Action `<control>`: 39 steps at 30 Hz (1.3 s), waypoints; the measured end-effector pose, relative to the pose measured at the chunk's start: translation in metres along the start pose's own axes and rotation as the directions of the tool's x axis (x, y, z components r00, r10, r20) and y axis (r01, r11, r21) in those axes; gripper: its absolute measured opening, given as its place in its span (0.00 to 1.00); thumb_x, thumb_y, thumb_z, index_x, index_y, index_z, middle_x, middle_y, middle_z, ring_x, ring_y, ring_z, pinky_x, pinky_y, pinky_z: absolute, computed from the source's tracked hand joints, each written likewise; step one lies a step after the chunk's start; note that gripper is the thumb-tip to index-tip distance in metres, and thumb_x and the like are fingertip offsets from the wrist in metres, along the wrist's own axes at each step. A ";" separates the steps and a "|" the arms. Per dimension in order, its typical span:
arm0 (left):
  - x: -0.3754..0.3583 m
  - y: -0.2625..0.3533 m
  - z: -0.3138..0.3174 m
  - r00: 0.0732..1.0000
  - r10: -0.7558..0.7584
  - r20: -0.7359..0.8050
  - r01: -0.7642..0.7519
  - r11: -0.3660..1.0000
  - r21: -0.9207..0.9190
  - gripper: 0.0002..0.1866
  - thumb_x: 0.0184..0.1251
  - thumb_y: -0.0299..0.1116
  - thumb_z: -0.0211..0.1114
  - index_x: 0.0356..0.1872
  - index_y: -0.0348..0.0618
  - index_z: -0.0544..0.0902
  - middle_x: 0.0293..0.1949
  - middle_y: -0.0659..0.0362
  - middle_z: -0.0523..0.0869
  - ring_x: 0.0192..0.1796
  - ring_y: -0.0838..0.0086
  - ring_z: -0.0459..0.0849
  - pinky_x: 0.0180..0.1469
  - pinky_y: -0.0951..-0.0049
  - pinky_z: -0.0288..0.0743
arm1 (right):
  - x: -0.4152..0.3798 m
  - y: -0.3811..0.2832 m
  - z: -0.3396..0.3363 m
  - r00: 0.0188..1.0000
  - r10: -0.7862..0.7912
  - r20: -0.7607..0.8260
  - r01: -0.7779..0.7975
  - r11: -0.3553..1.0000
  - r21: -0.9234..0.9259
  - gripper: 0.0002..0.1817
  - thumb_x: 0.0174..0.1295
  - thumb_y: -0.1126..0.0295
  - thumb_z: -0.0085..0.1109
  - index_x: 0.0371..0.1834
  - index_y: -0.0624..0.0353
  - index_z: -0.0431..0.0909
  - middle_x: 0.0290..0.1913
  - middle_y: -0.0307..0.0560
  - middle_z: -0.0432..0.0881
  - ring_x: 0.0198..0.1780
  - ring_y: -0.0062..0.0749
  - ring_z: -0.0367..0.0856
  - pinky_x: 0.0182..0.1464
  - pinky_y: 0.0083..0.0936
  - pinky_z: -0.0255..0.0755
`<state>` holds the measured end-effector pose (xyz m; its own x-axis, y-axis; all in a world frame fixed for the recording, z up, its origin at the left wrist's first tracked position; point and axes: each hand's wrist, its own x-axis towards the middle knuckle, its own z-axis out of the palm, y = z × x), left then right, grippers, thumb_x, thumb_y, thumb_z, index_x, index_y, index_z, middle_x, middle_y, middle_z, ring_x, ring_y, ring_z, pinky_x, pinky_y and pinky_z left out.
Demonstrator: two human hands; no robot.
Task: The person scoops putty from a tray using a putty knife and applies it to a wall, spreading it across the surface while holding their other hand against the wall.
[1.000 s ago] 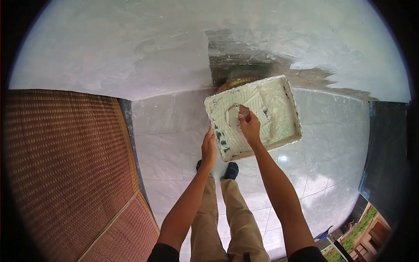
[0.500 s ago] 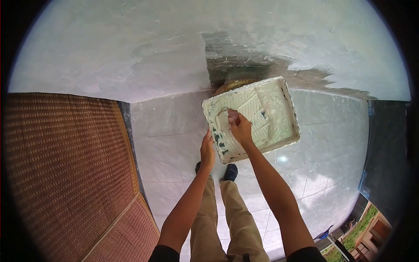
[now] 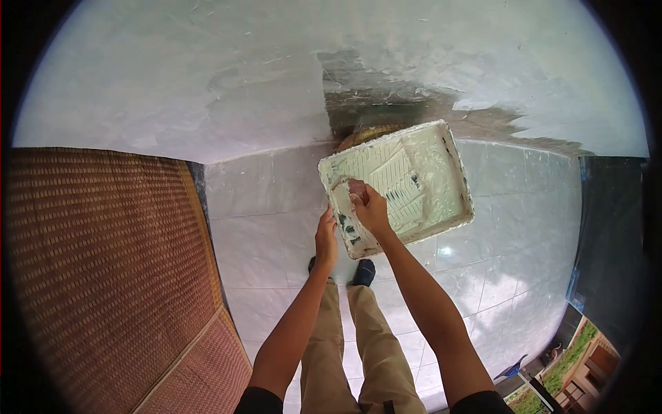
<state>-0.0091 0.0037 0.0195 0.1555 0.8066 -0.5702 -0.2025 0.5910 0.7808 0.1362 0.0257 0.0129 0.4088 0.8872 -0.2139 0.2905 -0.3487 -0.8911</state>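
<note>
A paint tray [image 3: 452, 200] with a ribbed slope is held up at an angle in front of the wall. Thick off-white putty [image 3: 434, 165] coats much of its inside. My left hand [image 3: 327, 238] grips the tray's left edge, its fingers partly hidden under the rim. In my right hand [image 3: 372, 209] is a putty knife [image 3: 357, 188] with a reddish-brown handle, the fingers closed round it. Its blade lies against the ribbed part near the left rim, smeared with putty and hard to make out.
Ahead stands a wall [image 3: 262, 90] skimmed with pale filler, with a dark bare patch [image 3: 386, 103] low in the middle. A woven mat panel [image 3: 110, 262] is on the left. Tiles [image 3: 255, 248] cover the floor. A brownish-yellow object [image 3: 369, 135] shows partly behind the tray.
My right hand has drawn the putty knife left and slightly down across the tray, toward its left rim. The tray and my left hand stay almost in place.
</note>
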 end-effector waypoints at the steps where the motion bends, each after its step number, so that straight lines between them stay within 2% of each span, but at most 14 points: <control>1: -0.001 0.000 -0.001 1.000 -0.002 0.008 0.002 1.000 -0.001 0.28 0.79 0.34 0.43 0.76 0.37 0.62 0.75 0.54 0.65 0.75 0.69 0.62 0.77 0.68 0.53 | 0.001 0.003 0.000 1.000 0.000 0.001 0.000 1.000 -0.001 0.15 0.59 0.73 0.66 0.48 0.66 0.81 0.34 0.61 0.86 0.37 0.53 0.88 0.40 0.36 0.79; 3: 0.001 -0.004 -0.005 1.000 -0.003 0.017 0.003 1.000 -0.002 0.28 0.79 0.34 0.43 0.76 0.37 0.62 0.75 0.55 0.65 0.75 0.70 0.62 0.77 0.68 0.52 | 0.004 0.008 -0.001 0.998 -0.048 0.039 0.049 0.998 -0.036 0.14 0.60 0.74 0.66 0.49 0.64 0.81 0.28 0.49 0.84 0.27 0.29 0.80 0.34 0.27 0.73; 5: 0.009 -0.015 -0.014 0.995 0.006 0.102 -0.017 0.994 0.109 0.34 0.79 0.50 0.41 0.79 0.45 0.57 0.79 0.55 0.58 0.78 0.63 0.57 0.79 0.59 0.47 | 0.002 0.004 -0.006 0.996 0.019 0.088 -0.023 0.999 0.045 0.14 0.60 0.73 0.66 0.49 0.65 0.81 0.32 0.52 0.86 0.32 0.32 0.83 0.38 0.28 0.76; 7: 0.007 -0.009 -0.012 0.995 -0.006 0.103 -0.004 0.995 0.096 0.33 0.79 0.49 0.41 0.79 0.45 0.57 0.79 0.55 0.58 0.78 0.63 0.57 0.79 0.59 0.47 | 0.004 0.019 -0.009 0.987 0.079 0.143 -0.097 0.988 0.120 0.14 0.61 0.72 0.66 0.49 0.65 0.82 0.36 0.54 0.87 0.36 0.36 0.87 0.42 0.29 0.78; 9: 0.008 -0.007 -0.014 0.994 -0.020 0.105 0.010 0.996 0.086 0.33 0.79 0.49 0.42 0.79 0.44 0.58 0.79 0.54 0.58 0.78 0.63 0.58 0.79 0.58 0.47 | 0.008 0.035 -0.007 0.957 0.160 0.243 -0.184 0.980 0.078 0.15 0.64 0.73 0.64 0.53 0.63 0.82 0.39 0.46 0.87 0.38 0.26 0.83 0.43 0.24 0.76; 10: 0.010 -0.008 -0.018 0.994 -0.032 0.104 0.020 0.994 0.110 0.33 0.79 0.48 0.42 0.79 0.42 0.58 0.79 0.53 0.58 0.78 0.63 0.58 0.79 0.60 0.47 | 0.006 0.031 -0.009 0.958 0.155 0.241 -0.180 0.980 0.082 0.15 0.64 0.73 0.64 0.53 0.63 0.82 0.39 0.46 0.87 0.38 0.26 0.83 0.43 0.24 0.76; 12: 0.011 -0.005 -0.023 0.994 -0.037 0.107 0.022 0.990 0.137 0.33 0.79 0.47 0.42 0.78 0.40 0.58 0.78 0.52 0.59 0.79 0.63 0.58 0.79 0.61 0.47 | -0.003 0.015 -0.018 0.950 0.149 0.273 -0.260 0.863 0.434 0.15 0.67 0.72 0.62 0.56 0.62 0.81 0.40 0.38 0.86 0.39 0.21 0.80 0.45 0.23 0.74; 18: -0.001 0.045 -0.008 0.977 0.184 0.108 -0.203 0.956 0.213 0.29 0.79 0.41 0.43 0.75 0.36 0.62 0.75 0.50 0.65 0.77 0.63 0.62 0.78 0.63 0.49 | -0.008 -0.028 -0.061 0.911 0.236 0.339 -0.401 0.700 0.591 0.16 0.71 0.70 0.60 0.60 0.61 0.79 0.43 0.35 0.84 0.42 0.18 0.78 0.48 0.20 0.72; 19: -0.004 0.059 -0.003 0.967 0.227 0.114 -0.248 0.943 0.224 0.29 0.79 0.40 0.43 0.75 0.36 0.63 0.75 0.49 0.66 0.77 0.63 0.62 0.78 0.64 0.50 | -0.010 -0.039 -0.070 0.920 0.217 0.328 -0.380 0.705 0.599 0.16 0.71 0.70 0.60 0.60 0.61 0.79 0.43 0.35 0.84 0.42 0.18 0.78 0.48 0.20 0.72; 22: -0.012 0.115 0.021 0.918 0.370 0.141 -0.394 0.888 0.239 0.27 0.78 0.37 0.44 0.73 0.34 0.65 0.73 0.48 0.68 0.76 0.62 0.64 0.78 0.65 0.51 | -0.013 -0.089 -0.097 0.949 0.132 0.287 -0.309 0.579 0.754 0.20 0.73 0.66 0.60 0.64 0.59 0.75 0.47 0.34 0.82 0.43 0.17 0.78 0.48 0.21 0.74; 26: -0.036 0.229 0.070 0.817 0.540 0.202 -0.574 0.792 0.207 0.25 0.78 0.34 0.44 0.71 0.34 0.69 0.71 0.49 0.72 0.75 0.63 0.66 0.77 0.65 0.53 | -0.010 -0.167 -0.134 0.977 -0.021 0.212 -0.170 0.522 0.836 0.20 0.73 0.67 0.58 0.65 0.60 0.74 0.53 0.39 0.83 0.51 0.21 0.81 0.54 0.23 0.76; 31: -0.074 0.371 0.124 0.646 0.717 0.264 -0.759 0.640 0.118 0.25 0.78 0.34 0.43 0.71 0.35 0.68 0.72 0.49 0.71 0.76 0.62 0.65 0.77 0.64 0.53 | 0.001 -0.287 -0.189 0.983 -0.166 0.082 0.004 0.466 0.885 0.19 0.74 0.69 0.56 0.65 0.62 0.73 0.56 0.41 0.83 0.54 0.25 0.82 0.57 0.27 0.77; 33: -0.096 0.423 0.140 0.543 0.788 0.289 -0.833 0.550 0.065 0.26 0.78 0.35 0.43 0.72 0.35 0.68 0.72 0.49 0.71 0.76 0.62 0.65 0.77 0.64 0.53 | 0.006 -0.335 -0.212 0.973 -0.229 -0.021 0.125 0.450 0.884 0.20 0.73 0.70 0.56 0.66 0.63 0.72 0.57 0.42 0.82 0.54 0.25 0.82 0.58 0.27 0.77; 39: -0.168 0.569 0.178 0.243 0.913 0.328 -0.954 0.285 -0.088 0.27 0.78 0.38 0.42 0.72 0.34 0.66 0.73 0.48 0.69 0.77 0.62 0.63 0.78 0.63 0.51 | -0.008 -0.485 -0.297 0.919 -0.351 -0.179 0.319 0.398 0.860 0.21 0.71 0.72 0.59 0.65 0.64 0.72 0.57 0.44 0.82 0.55 0.28 0.82 0.57 0.27 0.78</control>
<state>0.0212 0.2039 0.6049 0.1698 0.7335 0.6582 -0.2910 -0.6008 0.7446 0.2484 0.0980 0.5658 0.4285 0.8839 0.1875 -0.4984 0.4043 -0.7669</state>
